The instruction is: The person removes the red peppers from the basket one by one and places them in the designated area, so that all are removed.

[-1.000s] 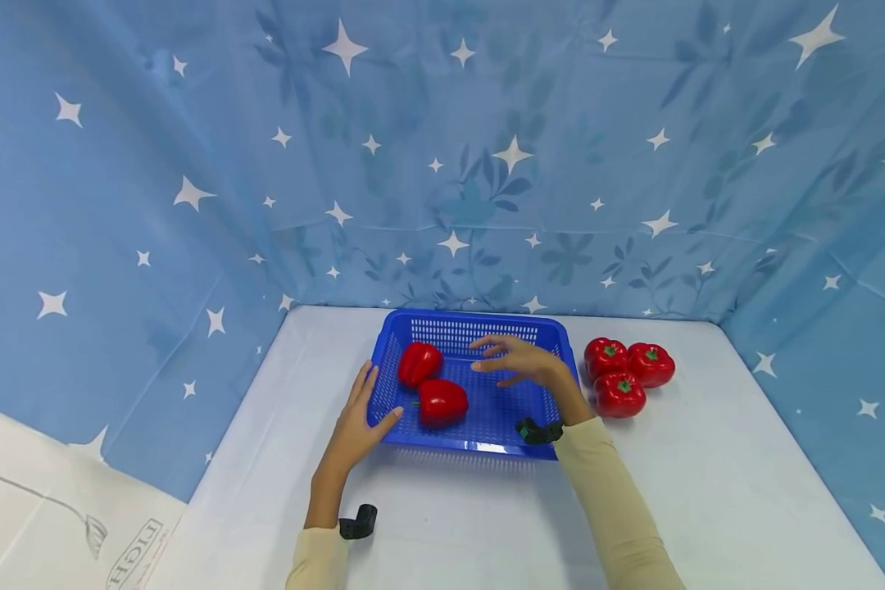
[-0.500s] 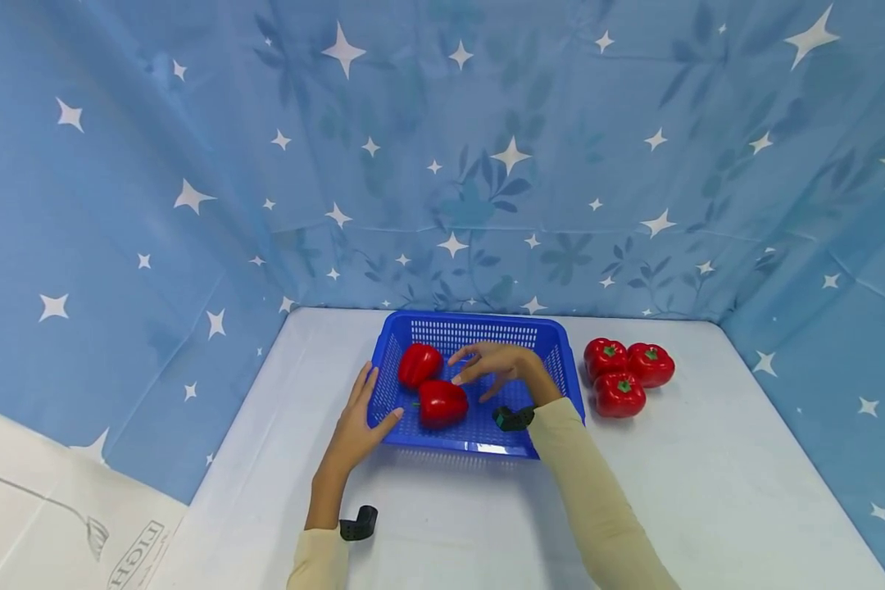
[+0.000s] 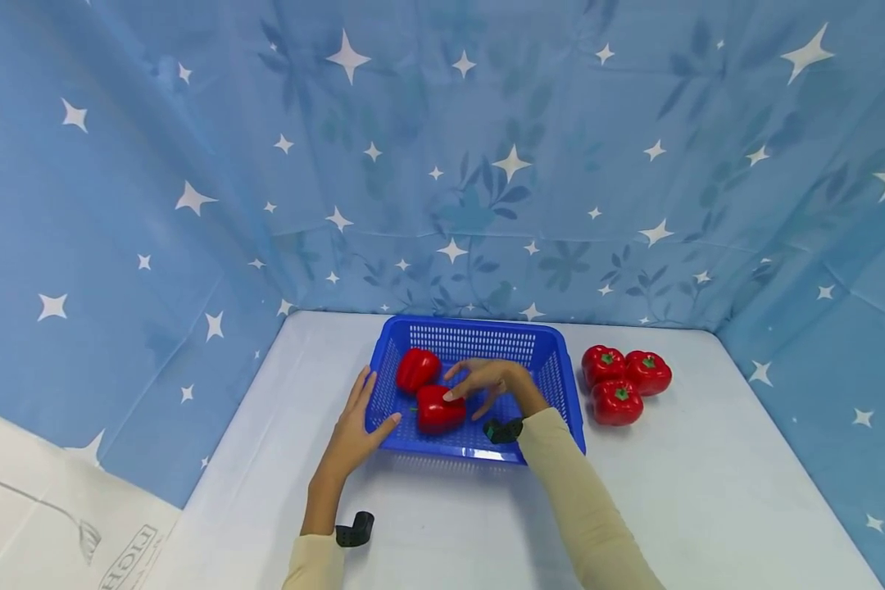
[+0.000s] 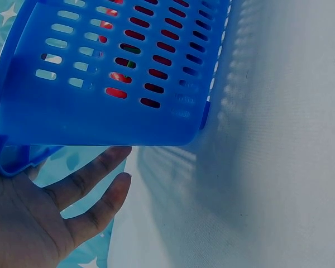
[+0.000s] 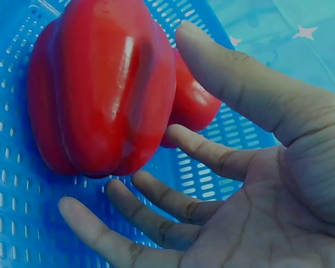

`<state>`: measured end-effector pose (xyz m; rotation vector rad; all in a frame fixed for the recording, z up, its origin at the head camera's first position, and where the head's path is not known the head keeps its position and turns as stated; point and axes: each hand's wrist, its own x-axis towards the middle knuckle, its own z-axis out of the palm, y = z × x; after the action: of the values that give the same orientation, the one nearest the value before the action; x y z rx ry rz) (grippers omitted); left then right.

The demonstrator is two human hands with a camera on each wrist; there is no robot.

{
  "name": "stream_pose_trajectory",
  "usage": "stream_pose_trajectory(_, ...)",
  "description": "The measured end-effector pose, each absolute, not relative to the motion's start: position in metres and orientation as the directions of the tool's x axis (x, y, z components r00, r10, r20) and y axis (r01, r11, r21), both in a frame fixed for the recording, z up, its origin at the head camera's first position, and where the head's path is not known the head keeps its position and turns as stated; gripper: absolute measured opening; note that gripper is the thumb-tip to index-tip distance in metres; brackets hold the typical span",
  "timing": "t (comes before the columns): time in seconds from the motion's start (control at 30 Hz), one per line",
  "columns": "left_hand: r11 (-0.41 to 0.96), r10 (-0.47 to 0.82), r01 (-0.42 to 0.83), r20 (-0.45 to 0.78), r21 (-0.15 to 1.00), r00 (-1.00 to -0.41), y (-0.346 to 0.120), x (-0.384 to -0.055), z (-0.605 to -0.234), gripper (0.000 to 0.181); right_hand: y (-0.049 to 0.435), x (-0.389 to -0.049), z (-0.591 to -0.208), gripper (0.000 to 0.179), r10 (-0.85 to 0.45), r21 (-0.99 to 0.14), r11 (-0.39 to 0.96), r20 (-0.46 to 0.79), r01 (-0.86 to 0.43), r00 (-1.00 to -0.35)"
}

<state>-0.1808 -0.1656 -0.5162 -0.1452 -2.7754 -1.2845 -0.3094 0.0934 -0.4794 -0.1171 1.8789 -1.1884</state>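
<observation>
In the head view a blue perforated basket [image 3: 479, 324] holds two red bell peppers, a nearer one [image 3: 437, 411] on its side and a farther one [image 3: 417, 370]. My left hand [image 3: 350, 438] is at the basket's left rim with fingers extended and thumb reaching over it; in the left wrist view the fingers lie below the rim. Inside the basket my right hand [image 3: 494, 378] hovers over the nearer pepper's right side, thumb overlapping it. The right wrist view shows this pepper [image 5: 100, 95] up close, spread fingers [image 5: 151, 218] beside it, not wrapped round it.
Three more red bell peppers with green stems, one of them in front [image 3: 616, 402], stand clustered on the white table [image 3: 708, 483] right of the basket. A blue star-patterned curtain [image 3: 442, 123] encloses the table's back and sides.
My right hand has moved left and slightly down inside the basket, from its right side to the nearer pepper. The left hand has stayed at the rim.
</observation>
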Motion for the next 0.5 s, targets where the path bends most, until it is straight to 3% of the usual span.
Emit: stream_pose_trajectory(0.5, 0.642, 0.057, 0.122, 0.112, 0.757, -0.992, -0.1652, -0.1808, -0.5165, 0.090, 0.0845, -0.3070, -0.4817, 0.064, -0.478, -0.736, 0.556, -0.664, 0.388, -0.575)
